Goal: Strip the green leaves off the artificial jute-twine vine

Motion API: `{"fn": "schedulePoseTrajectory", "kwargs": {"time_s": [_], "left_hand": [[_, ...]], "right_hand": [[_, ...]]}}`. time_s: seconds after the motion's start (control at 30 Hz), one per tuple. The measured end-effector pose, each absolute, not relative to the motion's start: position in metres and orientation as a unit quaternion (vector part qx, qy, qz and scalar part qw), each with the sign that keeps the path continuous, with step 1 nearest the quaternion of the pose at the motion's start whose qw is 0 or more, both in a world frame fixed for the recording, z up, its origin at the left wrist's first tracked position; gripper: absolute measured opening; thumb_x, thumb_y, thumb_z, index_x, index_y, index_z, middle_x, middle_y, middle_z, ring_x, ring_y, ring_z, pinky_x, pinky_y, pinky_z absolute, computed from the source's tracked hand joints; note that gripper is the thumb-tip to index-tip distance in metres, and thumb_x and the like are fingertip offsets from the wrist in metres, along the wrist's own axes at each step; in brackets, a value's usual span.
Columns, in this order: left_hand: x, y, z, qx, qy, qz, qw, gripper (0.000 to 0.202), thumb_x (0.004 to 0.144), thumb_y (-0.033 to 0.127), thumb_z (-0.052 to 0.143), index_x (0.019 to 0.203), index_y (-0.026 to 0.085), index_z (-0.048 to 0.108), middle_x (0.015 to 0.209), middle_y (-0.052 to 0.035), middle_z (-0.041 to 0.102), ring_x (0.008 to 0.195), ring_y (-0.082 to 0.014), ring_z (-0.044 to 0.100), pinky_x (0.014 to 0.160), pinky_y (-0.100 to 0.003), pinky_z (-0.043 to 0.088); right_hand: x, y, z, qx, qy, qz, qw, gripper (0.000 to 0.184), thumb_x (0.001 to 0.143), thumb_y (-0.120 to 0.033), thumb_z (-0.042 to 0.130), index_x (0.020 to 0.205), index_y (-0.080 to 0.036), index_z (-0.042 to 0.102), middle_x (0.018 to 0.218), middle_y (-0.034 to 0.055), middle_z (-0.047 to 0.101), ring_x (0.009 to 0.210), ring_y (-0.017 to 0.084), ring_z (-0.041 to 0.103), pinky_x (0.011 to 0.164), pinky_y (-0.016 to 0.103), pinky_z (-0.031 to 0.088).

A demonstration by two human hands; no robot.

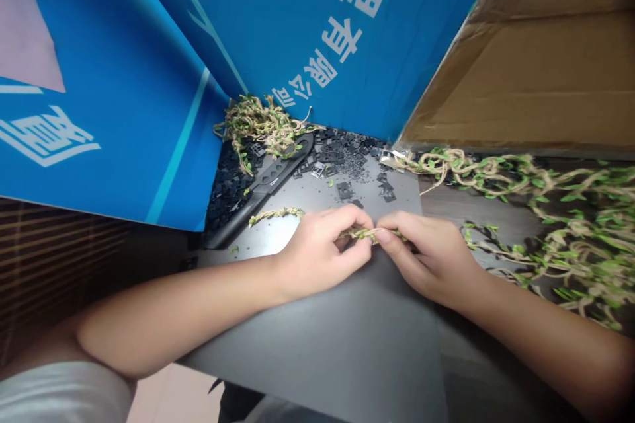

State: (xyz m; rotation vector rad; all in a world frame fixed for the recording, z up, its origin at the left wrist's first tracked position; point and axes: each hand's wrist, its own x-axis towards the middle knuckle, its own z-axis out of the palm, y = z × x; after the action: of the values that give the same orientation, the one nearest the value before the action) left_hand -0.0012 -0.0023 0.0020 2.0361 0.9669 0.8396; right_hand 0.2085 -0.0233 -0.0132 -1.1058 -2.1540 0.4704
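Observation:
My left hand (322, 251) and my right hand (426, 254) meet over a dark grey board (347, 330), both pinching one leafy twine vine (370, 233) between thumbs and fingertips. The vine's short free end (275, 214) trails left of my left hand across the board. On the right, the vine runs off toward a long tangle of the same green-leaved twine (555, 218) spread over the table.
A bundle of vine pieces (260, 125) lies in the far corner by a black flat tool (270, 178) and many small black plastic parts (342, 158). Blue printed panels (149, 79) wall the left and back; a cardboard sheet (536, 59) stands at right.

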Motion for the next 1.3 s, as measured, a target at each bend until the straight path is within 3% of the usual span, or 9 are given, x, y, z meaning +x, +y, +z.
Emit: {"fn": "schedulePoseTrajectory", "kwargs": {"time_s": [0.33, 0.63, 0.93, 1.03, 1.13, 1.2, 1.3], "left_hand": [[-0.0018, -0.0038, 0.0009, 0.780, 0.365, 0.345, 0.374, 0.015, 0.096, 0.021, 0.065, 0.111, 0.021, 0.063, 0.091, 0.0016, 0.071, 0.068, -0.0077, 0.061, 0.067, -0.020, 0.048], [-0.0028, -0.0011, 0.0019, 0.799, 0.308, 0.374, 0.357, 0.016, 0.096, 0.015, 0.063, 0.112, 0.020, 0.065, 0.099, -0.0012, 0.073, 0.082, -0.0114, 0.067, 0.076, -0.022, 0.052], [-0.0026, -0.0015, 0.0027, 0.800, 0.320, 0.364, 0.354, 0.009, 0.099, 0.020, 0.060, 0.106, 0.020, 0.064, 0.094, -0.0018, 0.071, 0.081, -0.0129, 0.065, 0.076, -0.025, 0.051], [-0.0030, -0.0013, 0.0030, 0.803, 0.320, 0.356, 0.354, 0.008, 0.099, 0.021, 0.059, 0.105, 0.019, 0.063, 0.092, -0.0027, 0.068, 0.079, -0.0133, 0.061, 0.072, -0.026, 0.049], [-0.0028, -0.0004, 0.0046, 0.807, 0.318, 0.356, 0.347, 0.006, 0.098, 0.021, 0.058, 0.103, 0.018, 0.062, 0.094, -0.0038, 0.063, 0.081, -0.0136, 0.058, 0.071, -0.026, 0.047], [-0.0022, 0.0003, 0.0061, 0.809, 0.318, 0.361, 0.338, 0.005, 0.098, 0.019, 0.058, 0.101, 0.017, 0.061, 0.096, -0.0045, 0.061, 0.085, -0.0144, 0.057, 0.074, -0.027, 0.047], [-0.0011, 0.0007, 0.0074, 0.811, 0.318, 0.369, 0.325, 0.004, 0.097, 0.016, 0.057, 0.099, 0.016, 0.060, 0.097, -0.0049, 0.058, 0.091, -0.0154, 0.057, 0.080, -0.029, 0.048]], "right_hand": [[0.2090, -0.0220, -0.0139, -0.452, -0.807, 0.197, 0.326, 0.018, 0.106, -0.027, 0.048, 0.093, -0.022, 0.059, 0.078, -0.0037, 0.062, 0.068, 0.009, 0.059, 0.064, 0.023, 0.040], [0.2096, -0.0217, -0.0103, -0.448, -0.810, 0.208, 0.315, 0.028, 0.108, -0.032, 0.043, 0.088, -0.021, 0.060, 0.076, -0.0010, 0.060, 0.067, 0.012, 0.057, 0.062, 0.025, 0.038], [0.2087, -0.0208, -0.0096, -0.446, -0.819, 0.193, 0.304, 0.030, 0.107, -0.033, 0.042, 0.086, -0.021, 0.060, 0.075, -0.0004, 0.059, 0.066, 0.013, 0.056, 0.061, 0.027, 0.038], [0.2087, -0.0199, -0.0088, -0.456, -0.808, 0.172, 0.331, 0.021, 0.106, -0.030, 0.045, 0.096, -0.021, 0.061, 0.082, 0.0008, 0.062, 0.073, 0.014, 0.058, 0.067, 0.028, 0.042], [0.2084, -0.0202, -0.0068, -0.447, -0.806, 0.086, 0.379, 0.012, 0.101, -0.030, 0.054, 0.108, -0.021, 0.059, 0.101, 0.0075, 0.065, 0.096, 0.021, 0.062, 0.084, 0.036, 0.046], [0.2077, -0.0225, -0.0056, -0.431, -0.809, 0.020, 0.399, 0.015, 0.096, -0.030, 0.062, 0.107, -0.020, 0.058, 0.116, 0.0128, 0.064, 0.111, 0.027, 0.060, 0.094, 0.044, 0.045], [0.2062, -0.0273, -0.0057, -0.419, -0.819, -0.025, 0.391, 0.015, 0.091, -0.029, 0.069, 0.100, -0.022, 0.060, 0.128, 0.0141, 0.061, 0.117, 0.030, 0.059, 0.097, 0.048, 0.044]]}}
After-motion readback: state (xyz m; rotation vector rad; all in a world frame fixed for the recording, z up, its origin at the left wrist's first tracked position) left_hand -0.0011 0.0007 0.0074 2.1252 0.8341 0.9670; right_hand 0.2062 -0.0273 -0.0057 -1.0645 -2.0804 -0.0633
